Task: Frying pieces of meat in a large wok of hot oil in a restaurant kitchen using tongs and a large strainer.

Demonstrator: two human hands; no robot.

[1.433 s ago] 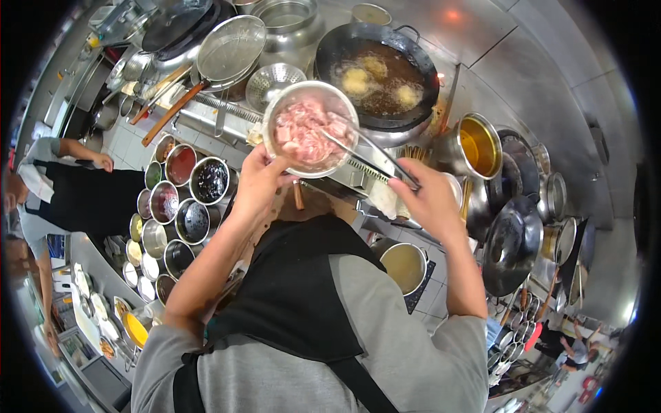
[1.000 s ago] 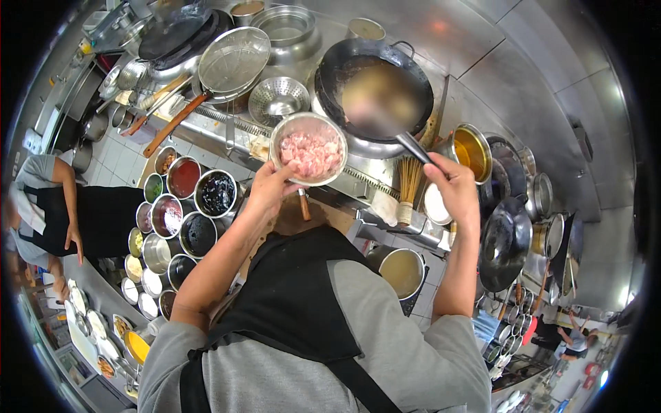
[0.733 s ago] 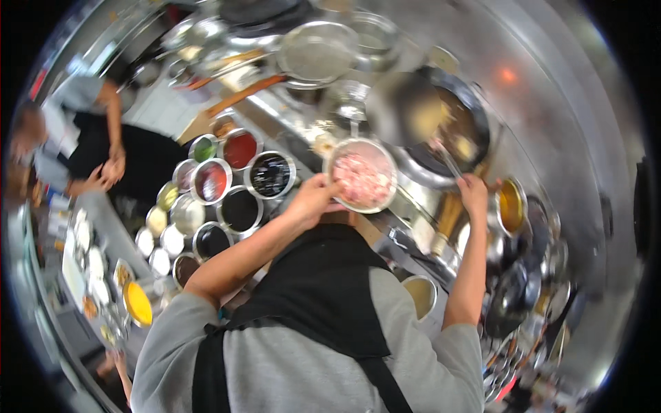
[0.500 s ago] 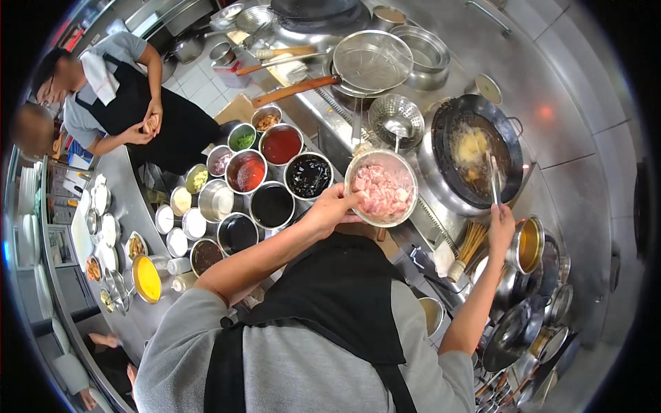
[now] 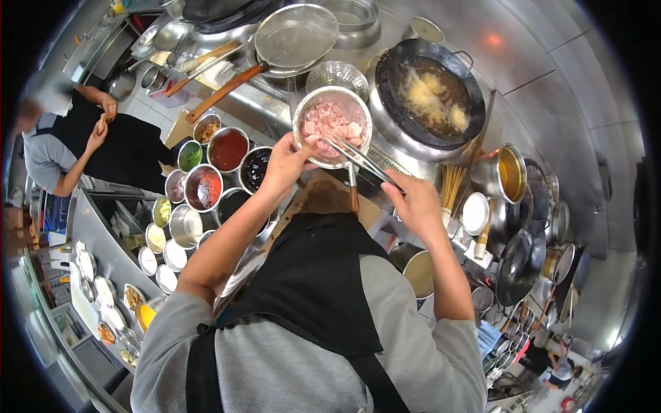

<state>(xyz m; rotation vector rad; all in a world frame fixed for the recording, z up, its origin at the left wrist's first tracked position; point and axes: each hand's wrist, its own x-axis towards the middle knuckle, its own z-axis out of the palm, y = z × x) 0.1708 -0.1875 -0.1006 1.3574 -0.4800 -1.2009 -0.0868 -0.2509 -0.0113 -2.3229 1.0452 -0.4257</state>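
My left hand (image 5: 285,164) grips the near left rim of a round metal bowl (image 5: 332,94) and holds it up in front of me. Chunks of raw pink meat (image 5: 323,124) fill the bowl. In my right hand (image 5: 415,201) is a pair of metal tongs (image 5: 366,164), whose tips reach into the meat; whether they pinch a piece is hard to see. Just beyond on the right, a black wok (image 5: 392,86) of bubbling oil stands on the range, with pale yellow battered pieces (image 5: 425,93) frying in it.
Left of the bowl stand several metal pots of sauces (image 5: 228,149) and chopped ingredients. A wire strainer (image 5: 296,34) and a perforated ladle (image 5: 337,76) lie beyond it. On the right are a bamboo brush (image 5: 452,184) and a pot of yellow liquid (image 5: 511,173). A co-worker (image 5: 103,138) stands at far left.
My right hand has brought the tongs from the wok back into the bowl of meat. The view has shifted, so the wok and bowl sit further left and higher in it.
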